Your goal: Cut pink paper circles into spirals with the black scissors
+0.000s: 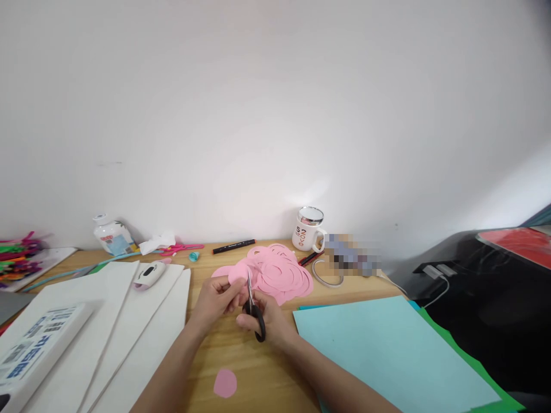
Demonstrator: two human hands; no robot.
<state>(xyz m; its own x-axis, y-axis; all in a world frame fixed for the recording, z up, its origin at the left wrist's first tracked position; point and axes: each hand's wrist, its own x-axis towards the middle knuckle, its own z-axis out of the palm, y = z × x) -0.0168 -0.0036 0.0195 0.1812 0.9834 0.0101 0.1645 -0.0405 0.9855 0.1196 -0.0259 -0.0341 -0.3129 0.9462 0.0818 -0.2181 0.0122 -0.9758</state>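
My left hand (215,298) pinches a pink paper piece (237,273) over the middle of the table. In my right hand (272,316) is a pair of black-handled scissors (259,324), its blades pointing up and away at the right side of the paper. Right behind both hands lies a loose heap of pink paper cutouts (279,272), many of them curved strips or rings. A small pink paper shape (225,383) rests alone on the wood nearer to me. Where the blades meet the paper is too small to make out.
White sheets (163,321) with a white box (47,344) cover the left side. Light blue paper (387,350) lies at right. Along the wall stand a white bottle (114,235), pink scissors (181,248), a black marker (233,246) and a mug (306,229).
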